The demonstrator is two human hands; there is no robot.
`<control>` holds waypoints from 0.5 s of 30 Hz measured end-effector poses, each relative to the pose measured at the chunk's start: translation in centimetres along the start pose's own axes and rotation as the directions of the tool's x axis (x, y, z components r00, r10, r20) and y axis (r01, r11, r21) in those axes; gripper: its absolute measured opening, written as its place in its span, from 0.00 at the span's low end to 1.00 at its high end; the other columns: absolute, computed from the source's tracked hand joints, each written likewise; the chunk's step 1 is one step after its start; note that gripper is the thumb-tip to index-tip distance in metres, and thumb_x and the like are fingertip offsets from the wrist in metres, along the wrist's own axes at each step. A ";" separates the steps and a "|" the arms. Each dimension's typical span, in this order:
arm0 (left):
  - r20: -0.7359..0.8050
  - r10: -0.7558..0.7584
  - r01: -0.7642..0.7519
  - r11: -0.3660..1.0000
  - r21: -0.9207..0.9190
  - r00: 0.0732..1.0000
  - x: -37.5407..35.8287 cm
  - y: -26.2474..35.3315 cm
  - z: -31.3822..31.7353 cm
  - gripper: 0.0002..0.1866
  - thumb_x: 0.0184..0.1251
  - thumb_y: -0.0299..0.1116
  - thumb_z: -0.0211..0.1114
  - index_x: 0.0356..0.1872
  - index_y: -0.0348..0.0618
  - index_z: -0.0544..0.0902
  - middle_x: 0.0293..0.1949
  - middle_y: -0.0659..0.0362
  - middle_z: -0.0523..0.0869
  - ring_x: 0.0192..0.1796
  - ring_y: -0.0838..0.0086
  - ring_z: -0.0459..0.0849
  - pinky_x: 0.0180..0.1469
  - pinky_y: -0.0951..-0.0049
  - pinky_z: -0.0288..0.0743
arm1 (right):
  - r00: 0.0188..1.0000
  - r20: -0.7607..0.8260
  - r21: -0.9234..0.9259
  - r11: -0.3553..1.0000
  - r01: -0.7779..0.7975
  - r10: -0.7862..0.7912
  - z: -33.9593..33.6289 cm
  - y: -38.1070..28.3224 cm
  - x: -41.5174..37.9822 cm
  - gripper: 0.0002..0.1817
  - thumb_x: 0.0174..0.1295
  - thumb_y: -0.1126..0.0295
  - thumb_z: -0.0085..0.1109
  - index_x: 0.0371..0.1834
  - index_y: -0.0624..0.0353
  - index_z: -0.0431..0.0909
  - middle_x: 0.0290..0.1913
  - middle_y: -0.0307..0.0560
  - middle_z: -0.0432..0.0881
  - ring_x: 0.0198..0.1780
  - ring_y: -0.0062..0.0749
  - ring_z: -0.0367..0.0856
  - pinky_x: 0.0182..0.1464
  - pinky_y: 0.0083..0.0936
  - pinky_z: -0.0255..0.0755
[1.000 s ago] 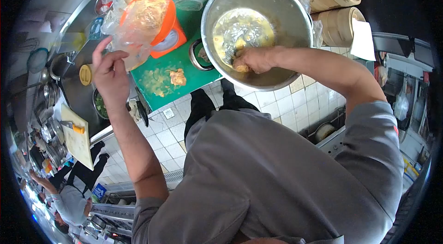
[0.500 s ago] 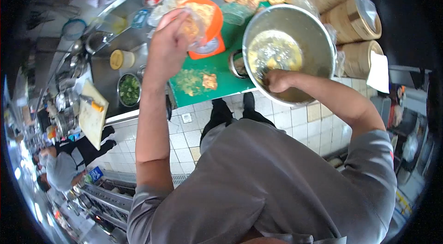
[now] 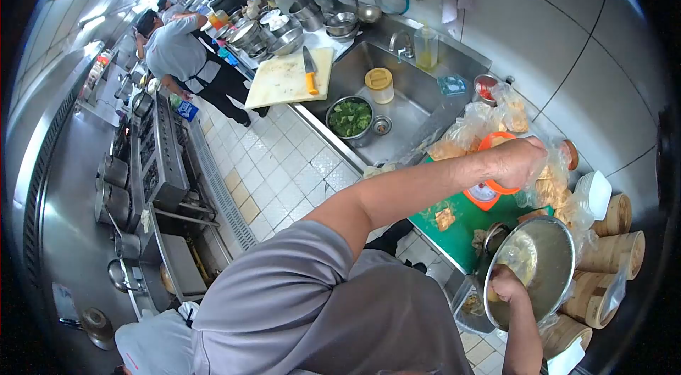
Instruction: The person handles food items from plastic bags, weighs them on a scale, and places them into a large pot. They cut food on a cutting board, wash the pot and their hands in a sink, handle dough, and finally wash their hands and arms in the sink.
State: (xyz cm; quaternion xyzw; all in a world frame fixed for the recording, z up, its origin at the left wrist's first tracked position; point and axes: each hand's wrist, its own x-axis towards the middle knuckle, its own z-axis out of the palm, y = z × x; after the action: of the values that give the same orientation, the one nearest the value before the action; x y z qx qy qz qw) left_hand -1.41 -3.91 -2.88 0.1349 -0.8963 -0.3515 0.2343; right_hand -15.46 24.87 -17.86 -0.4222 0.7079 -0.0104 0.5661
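I've got a knife (image 3: 310, 77) lying on the cutting board (image 3: 273, 86), then greens (image 3: 350, 118) in the sink (image 3: 406, 120). Next comes the orange bowl (image 3: 487, 141); my right hand (image 3: 506, 283) is down inside the metal pot (image 3: 553, 269), fingers curled, grip hidden; my left hand (image 3: 518, 162), fingers bent, partly covers the bowl, and I can't tell its hold.

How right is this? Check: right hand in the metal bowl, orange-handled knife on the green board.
Not the green board: the head view shows the orange-handled knife on the pale board. The right hand is in the metal bowl.
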 end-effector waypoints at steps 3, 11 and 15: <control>-0.033 0.085 -0.087 0.995 -0.053 0.996 -0.1 -0.9 0.2 0.15 0.50 0.23 0.71 0.42 0.38 0.83 0.49 0.53 0.85 0.59 0.58 0.81 0.61 0.65 0.76 | 0.977 0.031 0.588 0.794 0.152 -0.210 -0.1 0.2 -1.7 0.17 0.58 0.84 0.57 0.51 0.66 0.83 0.43 0.45 0.87 0.38 0.31 0.85 0.40 0.28 0.81; 0.264 0.049 -0.015 0.992 -0.129 0.963 -0.2 -0.5 -0.5 0.36 0.58 0.18 0.62 0.73 0.39 0.70 0.72 0.46 0.72 0.76 0.57 0.68 0.75 0.60 0.67 | 0.905 -0.406 0.899 0.119 0.421 -0.128 -2.3 2.9 -9.1 0.25 0.54 0.88 0.49 0.57 0.68 0.79 0.54 0.51 0.83 0.52 0.37 0.84 0.51 0.33 0.86; 0.234 0.062 -0.035 0.993 -0.116 0.970 2.0 -1.0 1.3 0.37 0.60 0.17 0.57 0.76 0.40 0.67 0.62 0.48 0.81 0.47 0.70 0.87 0.53 0.71 0.82 | 0.808 -0.587 0.773 0.258 0.580 -0.058 -6.5 -1.0 -13.4 0.20 0.61 0.87 0.45 0.54 0.70 0.80 0.49 0.50 0.83 0.49 0.34 0.84 0.55 0.32 0.83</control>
State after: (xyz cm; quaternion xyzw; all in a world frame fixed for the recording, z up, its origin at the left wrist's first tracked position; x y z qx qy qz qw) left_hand -3.69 -4.64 -3.76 0.0568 -0.8999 -0.4086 0.1412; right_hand -20.08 29.41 -4.44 -0.1432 0.5724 -0.6279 0.5075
